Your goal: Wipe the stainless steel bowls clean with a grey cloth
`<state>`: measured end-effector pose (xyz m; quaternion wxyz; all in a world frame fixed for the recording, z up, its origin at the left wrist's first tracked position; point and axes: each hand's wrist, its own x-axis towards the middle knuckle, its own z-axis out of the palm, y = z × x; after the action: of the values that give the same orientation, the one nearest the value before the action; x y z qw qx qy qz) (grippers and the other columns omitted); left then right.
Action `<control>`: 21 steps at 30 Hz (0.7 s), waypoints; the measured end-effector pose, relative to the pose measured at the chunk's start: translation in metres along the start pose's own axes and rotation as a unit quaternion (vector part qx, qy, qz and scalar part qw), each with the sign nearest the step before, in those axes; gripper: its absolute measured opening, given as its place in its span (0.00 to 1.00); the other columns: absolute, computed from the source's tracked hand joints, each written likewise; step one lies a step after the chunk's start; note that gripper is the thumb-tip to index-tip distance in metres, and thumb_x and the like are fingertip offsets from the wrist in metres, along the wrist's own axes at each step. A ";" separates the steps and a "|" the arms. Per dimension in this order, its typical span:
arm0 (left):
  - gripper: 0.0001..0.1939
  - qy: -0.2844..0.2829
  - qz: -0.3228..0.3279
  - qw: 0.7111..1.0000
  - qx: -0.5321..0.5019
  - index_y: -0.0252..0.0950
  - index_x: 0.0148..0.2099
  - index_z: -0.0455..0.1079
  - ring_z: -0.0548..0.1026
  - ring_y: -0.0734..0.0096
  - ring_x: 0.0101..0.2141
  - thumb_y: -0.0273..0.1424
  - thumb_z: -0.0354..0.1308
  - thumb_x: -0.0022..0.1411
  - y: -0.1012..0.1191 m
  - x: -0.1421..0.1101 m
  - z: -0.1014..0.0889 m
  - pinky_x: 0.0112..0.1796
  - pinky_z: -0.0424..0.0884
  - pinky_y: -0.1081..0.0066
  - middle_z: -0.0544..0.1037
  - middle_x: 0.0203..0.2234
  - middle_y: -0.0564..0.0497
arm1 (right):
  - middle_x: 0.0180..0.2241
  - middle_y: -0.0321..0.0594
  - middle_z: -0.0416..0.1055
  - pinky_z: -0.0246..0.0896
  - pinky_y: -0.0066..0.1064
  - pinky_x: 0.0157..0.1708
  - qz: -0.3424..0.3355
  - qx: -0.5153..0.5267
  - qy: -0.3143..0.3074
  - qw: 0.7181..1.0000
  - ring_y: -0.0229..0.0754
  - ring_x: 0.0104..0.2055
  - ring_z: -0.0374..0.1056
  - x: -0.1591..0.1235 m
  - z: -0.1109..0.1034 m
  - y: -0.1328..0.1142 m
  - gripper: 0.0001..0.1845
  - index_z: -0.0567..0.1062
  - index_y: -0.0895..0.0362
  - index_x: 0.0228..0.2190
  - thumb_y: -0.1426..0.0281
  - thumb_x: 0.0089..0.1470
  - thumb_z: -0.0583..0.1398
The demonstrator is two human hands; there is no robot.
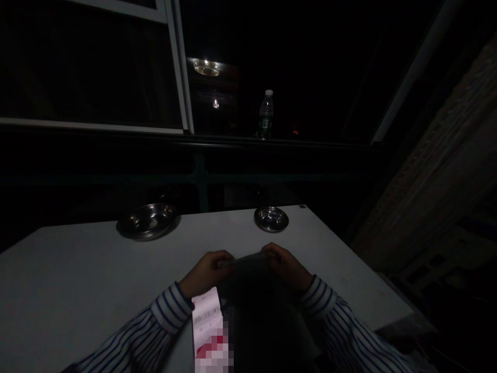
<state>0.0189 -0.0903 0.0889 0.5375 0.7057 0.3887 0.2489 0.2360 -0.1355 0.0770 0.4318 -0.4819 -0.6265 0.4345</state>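
Both hands grip the upper edge of a dark, limp sheet (pixel 252 282), drawn taut between them over the near side of the table. Whether it is cloth or a thin bag I cannot tell in this low light. My left hand (pixel 209 270) pinches its left corner, fingers closed. At its right corner, my right hand (pixel 285 263) is closed in the same way. The sheet's lower part hangs down towards me and fades into shadow. Just below my left wrist lies a lit phone (pixel 207 316) with timer digits on its screen, partly blurred out.
Stacked steel bowls (pixel 148 221) stand at the back left of the white table (pixel 97 274). One small steel dish (pixel 271 219) sits near the back right edge. A plastic bottle (pixel 266 116) stands on the window ledge beyond. To the right hangs a patterned curtain (pixel 438 150).
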 end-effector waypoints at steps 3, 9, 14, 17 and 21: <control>0.12 0.044 -0.023 0.998 -0.040 0.33 0.32 0.66 0.66 0.77 0.22 0.34 0.59 0.45 -0.009 0.009 0.007 0.23 0.60 0.77 0.69 0.20 0.57 | 0.22 0.29 0.62 0.52 0.23 0.20 0.026 -0.012 0.037 0.999 0.31 0.20 0.57 0.004 0.003 0.016 0.15 0.63 0.57 0.41 0.71 0.48 0.51; 0.16 0.036 -0.105 0.991 -0.080 0.31 0.36 0.65 0.69 0.76 0.22 0.33 0.60 0.44 -0.030 0.030 0.019 0.23 0.63 0.75 0.71 0.22 0.54 | 0.33 0.42 0.69 0.62 0.32 0.33 0.066 -0.089 0.104 0.988 0.39 0.33 0.66 0.017 0.002 0.050 0.20 0.63 0.62 0.43 0.70 0.46 0.53; 0.14 0.060 -0.117 0.990 -0.055 0.32 0.36 0.63 0.69 0.76 0.21 0.36 0.56 0.48 -0.041 0.045 0.024 0.23 0.65 0.75 0.70 0.22 0.54 | 0.44 0.46 0.67 0.59 0.35 0.44 0.063 -0.204 0.141 0.967 0.41 0.46 0.64 0.027 -0.004 0.072 0.18 0.65 0.59 0.44 0.75 0.49 0.49; 0.13 0.072 -0.110 0.991 -0.015 0.32 0.37 0.63 0.70 0.75 0.21 0.36 0.52 0.52 -0.047 0.053 0.028 0.23 0.66 0.73 0.69 0.21 0.53 | 0.45 0.46 0.67 0.58 0.35 0.46 0.064 -0.282 0.135 0.948 0.40 0.47 0.64 0.030 -0.005 0.081 0.20 0.64 0.59 0.46 0.76 0.51 0.47; 0.17 0.055 -0.070 0.993 0.079 0.31 0.43 0.64 0.73 0.68 0.28 0.35 0.53 0.51 -0.050 0.051 0.029 0.29 0.69 0.68 0.73 0.27 0.47 | 0.47 0.51 0.65 0.59 0.36 0.45 0.061 -0.392 0.109 0.911 0.44 0.49 0.62 0.023 -0.007 0.083 0.23 0.61 0.62 0.51 0.75 0.52 0.48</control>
<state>0.0564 -0.0593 0.0295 0.4744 0.7020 0.4846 0.2177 0.2579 -0.0992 0.0013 0.2461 -0.6942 -0.6649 0.1242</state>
